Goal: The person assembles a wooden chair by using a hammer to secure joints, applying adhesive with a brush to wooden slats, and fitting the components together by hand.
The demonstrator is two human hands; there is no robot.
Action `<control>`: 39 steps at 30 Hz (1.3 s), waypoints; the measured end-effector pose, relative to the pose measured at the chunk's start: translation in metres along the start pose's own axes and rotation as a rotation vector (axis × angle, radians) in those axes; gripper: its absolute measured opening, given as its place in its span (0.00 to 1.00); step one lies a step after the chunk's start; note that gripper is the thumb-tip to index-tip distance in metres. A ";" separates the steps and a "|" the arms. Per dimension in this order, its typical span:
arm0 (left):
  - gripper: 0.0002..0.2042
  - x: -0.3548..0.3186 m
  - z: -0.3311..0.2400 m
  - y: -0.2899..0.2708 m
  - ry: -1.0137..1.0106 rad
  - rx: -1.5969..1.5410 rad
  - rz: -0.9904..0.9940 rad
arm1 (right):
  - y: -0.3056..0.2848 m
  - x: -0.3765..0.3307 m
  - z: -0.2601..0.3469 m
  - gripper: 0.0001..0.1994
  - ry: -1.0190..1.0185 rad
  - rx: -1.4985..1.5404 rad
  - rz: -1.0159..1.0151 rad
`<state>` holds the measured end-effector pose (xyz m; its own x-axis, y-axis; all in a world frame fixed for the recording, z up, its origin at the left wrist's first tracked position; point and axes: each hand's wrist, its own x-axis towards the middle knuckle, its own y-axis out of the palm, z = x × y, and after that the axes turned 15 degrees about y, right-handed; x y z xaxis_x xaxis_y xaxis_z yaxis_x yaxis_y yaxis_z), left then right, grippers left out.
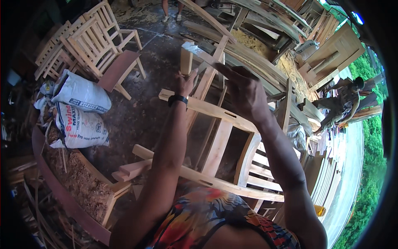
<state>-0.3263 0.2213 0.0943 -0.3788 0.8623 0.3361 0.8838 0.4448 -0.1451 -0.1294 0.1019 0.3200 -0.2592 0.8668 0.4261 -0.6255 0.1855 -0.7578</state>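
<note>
My left hand point(187, 84), with a dark band at the wrist, is closed round a short pale wooden piece point(186, 62) held upright. White paste point(190, 47) coats the top end of that piece. In my right hand point(245, 89) is a flat-bladed spatula point(206, 56), its blade reaching left to the paste. Fingers partly hide its dark handle. Below and between my forearms lies an unfinished wooden chair frame point(218, 147), with slots cut in its rails and slats at its right end.
Slatted wooden chairs point(93, 45) stand at the far left, beside filled white sacks point(81, 124). Wood shavings point(83, 182) lie in a bin at the lower left. Long boards point(257, 62) pile up behind the frame. Another person point(346, 99) is at the right; someone's legs point(172, 10) show at the top.
</note>
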 end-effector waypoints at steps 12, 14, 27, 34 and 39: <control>0.22 -0.006 -0.026 -0.008 0.137 -0.283 -0.016 | 0.064 0.009 0.002 0.27 0.039 -0.032 -0.118; 0.24 -0.005 -0.030 -0.008 0.166 -0.228 -0.010 | 0.070 0.006 0.006 0.23 0.110 0.083 -0.123; 0.23 -0.057 0.051 -0.021 0.125 -0.361 0.073 | 0.181 0.018 -0.003 0.12 0.539 0.644 -0.127; 0.21 -0.053 0.045 -0.035 0.046 -0.470 0.104 | 0.205 0.020 -0.009 0.11 0.476 0.812 -0.149; 0.20 -0.050 0.053 -0.046 0.088 -0.335 0.150 | 0.203 0.002 -0.004 0.11 0.570 0.969 -0.005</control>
<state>-0.3624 0.1712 0.0347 -0.2258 0.8812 0.4153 0.9741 0.1983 0.1090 -0.2538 0.1433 0.1654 -0.0359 0.9982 -0.0487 -0.9980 -0.0333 0.0534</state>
